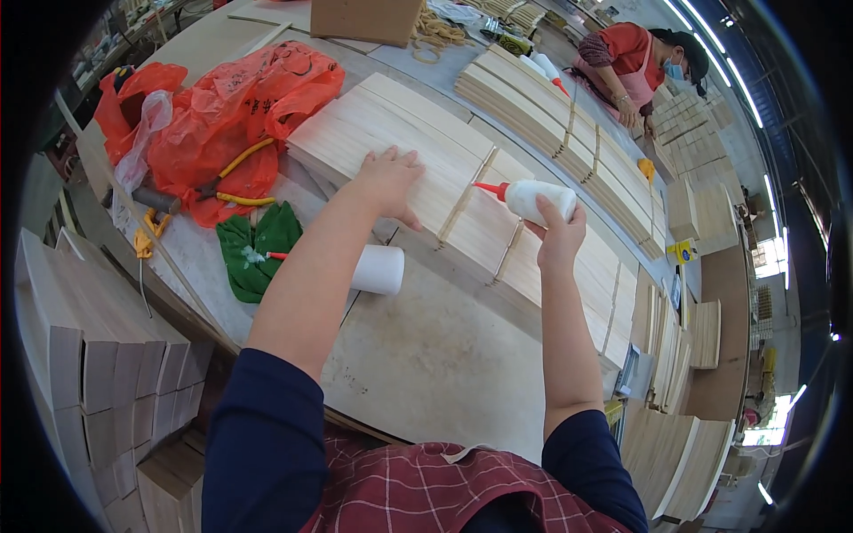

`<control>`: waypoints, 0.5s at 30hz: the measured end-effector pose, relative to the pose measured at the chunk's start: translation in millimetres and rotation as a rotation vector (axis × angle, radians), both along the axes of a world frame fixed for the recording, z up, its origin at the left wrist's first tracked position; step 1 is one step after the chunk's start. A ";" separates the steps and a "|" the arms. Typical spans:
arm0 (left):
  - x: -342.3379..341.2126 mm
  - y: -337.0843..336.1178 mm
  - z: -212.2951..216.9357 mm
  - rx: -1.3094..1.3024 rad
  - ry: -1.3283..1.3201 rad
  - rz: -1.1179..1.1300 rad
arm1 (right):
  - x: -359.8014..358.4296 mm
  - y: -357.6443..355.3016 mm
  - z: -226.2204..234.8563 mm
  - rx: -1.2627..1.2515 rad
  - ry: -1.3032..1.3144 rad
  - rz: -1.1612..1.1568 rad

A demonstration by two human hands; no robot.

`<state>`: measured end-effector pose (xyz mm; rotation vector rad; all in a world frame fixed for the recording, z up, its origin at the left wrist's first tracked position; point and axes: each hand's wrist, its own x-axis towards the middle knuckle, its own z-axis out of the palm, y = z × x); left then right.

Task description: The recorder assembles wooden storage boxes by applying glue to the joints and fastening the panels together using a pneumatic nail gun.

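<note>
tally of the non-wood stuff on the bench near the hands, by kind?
White glue bottle, red nozzle, in right hand: 1
White roll: 1
Green cloth: 1
Red plastic bag heap: 1
Total: 4
Left hand lies on the wood slats.

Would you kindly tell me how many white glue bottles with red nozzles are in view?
3: one white glue bottle held in the right hand, one lying on the table under the left forearm, and one far back near the co-worker. Others may be hidden.

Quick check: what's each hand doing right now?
Left hand: open, flat on the wooden slats.
Right hand: closed around the white glue bottle.
</note>
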<state>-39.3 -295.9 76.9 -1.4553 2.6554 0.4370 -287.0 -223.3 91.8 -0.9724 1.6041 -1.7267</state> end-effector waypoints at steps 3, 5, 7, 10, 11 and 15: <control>-1.1 0.0 0.1 0.009 -0.025 0.004 | -4.5 7.6 3.6 -0.020 -0.073 -0.011; -1.1 -0.2 0.4 0.011 -0.023 0.001 | -4.8 14.9 5.4 -0.031 -0.099 -0.007; 1.2 1.1 0.9 0.001 -0.026 0.008 | 0.2 22.2 5.9 -0.058 -0.121 0.018; 4.2 2.1 1.8 0.009 0.023 0.006 | 11.6 26.0 4.4 -0.063 -0.056 0.006; 3.5 2.3 1.2 0.010 0.024 0.005 | 12.8 25.8 2.1 -0.062 -0.055 0.005; -0.1 0.9 0.5 0.002 -0.003 -0.001 | 14.5 22.7 -6.2 -0.070 -0.003 -0.018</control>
